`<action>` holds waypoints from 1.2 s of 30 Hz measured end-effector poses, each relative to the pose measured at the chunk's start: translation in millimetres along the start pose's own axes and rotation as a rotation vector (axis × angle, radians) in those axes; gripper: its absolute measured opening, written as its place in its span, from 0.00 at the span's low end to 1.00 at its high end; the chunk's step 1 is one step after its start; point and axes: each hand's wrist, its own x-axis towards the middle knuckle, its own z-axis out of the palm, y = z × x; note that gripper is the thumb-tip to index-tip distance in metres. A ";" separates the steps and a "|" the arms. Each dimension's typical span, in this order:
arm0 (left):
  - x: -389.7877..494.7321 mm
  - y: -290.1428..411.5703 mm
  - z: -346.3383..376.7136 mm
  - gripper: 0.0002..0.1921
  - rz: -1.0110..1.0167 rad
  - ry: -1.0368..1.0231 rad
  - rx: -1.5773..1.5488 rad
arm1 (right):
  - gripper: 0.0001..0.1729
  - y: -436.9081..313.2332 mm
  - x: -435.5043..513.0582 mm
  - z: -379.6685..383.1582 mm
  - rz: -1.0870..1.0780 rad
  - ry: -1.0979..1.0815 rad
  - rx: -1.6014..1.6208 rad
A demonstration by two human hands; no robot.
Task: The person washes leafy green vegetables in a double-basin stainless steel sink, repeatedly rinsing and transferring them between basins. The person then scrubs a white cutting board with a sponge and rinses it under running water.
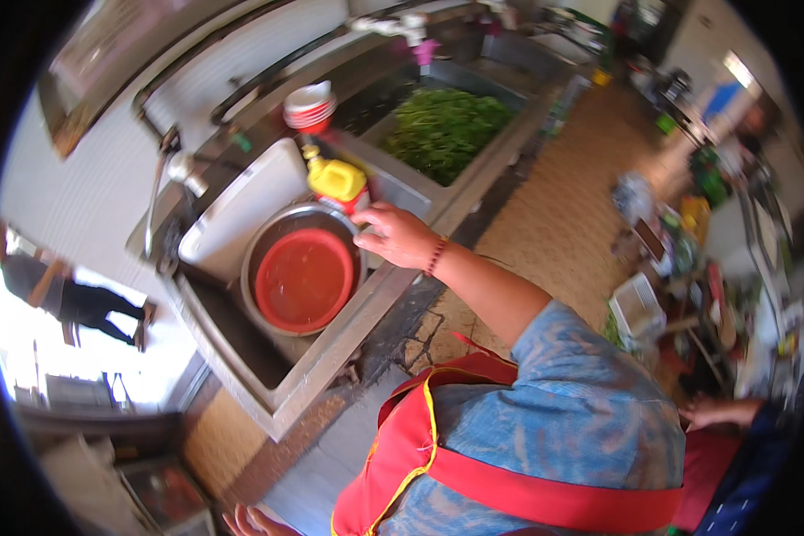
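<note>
My right hand (398,234), with a dark beaded bracelet at the wrist, reaches over the sink's front edge. Its thumb and fingers are apart, with nothing visible between them. Just beyond the fingertips stands a yellow bottle (338,181) with a red lower part; I cannot tell whether they touch it. Left of this hand, a red plastic basin (301,281) holding liquid rests inside a stainless steel bowl (248,268) in the metal sink (268,402). At the bottom edge my left hand (258,521) is partly cut off, fingers spread and holding nothing visible.
Leafy greens (449,127) fill another sink basin. Stacked red-and-white bowls (309,107) and a white board (248,208) stand behind. A person (60,288) is at the doorway; another person's hand (707,410) shows at right, near a white basket (636,308) and clutter.
</note>
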 end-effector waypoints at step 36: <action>3.9 17.8 175.9 0.28 0.448 -0.680 0.097 | 0.48 -40.5 -136.6 -245.8 0.246 0.808 1.323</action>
